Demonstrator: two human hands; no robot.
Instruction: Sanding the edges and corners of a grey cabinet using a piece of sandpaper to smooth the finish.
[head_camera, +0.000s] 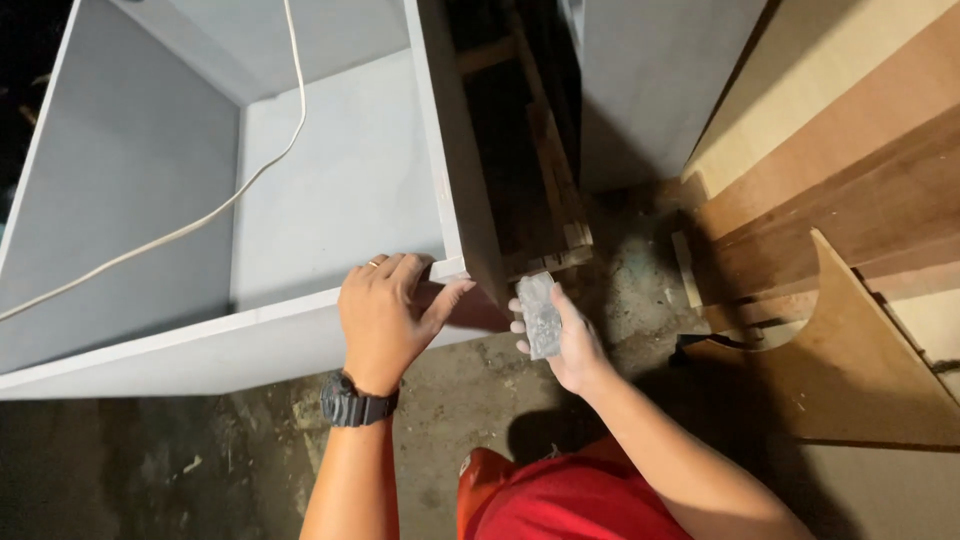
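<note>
Nearest the camera there's a red garment (570, 500) at the bottom edge and a black watch (357, 403) on the left wrist. Left hand (385, 315) is gripping the near corner of a grey cabinet (140, 160), fingers curled over the front panel's top edge, thumb pressed on the outside face. Right hand (560, 340) sits just beside that corner, closed around a small clear bag (540, 315) of what looks like hardware, can't tell exactly what's inside. Floor (480, 390) underneath is rough and dusty. A white cable (230, 195) hangs across the cabinet's inside. Brown boards (840, 200) lean off to the right, farther back.
</note>
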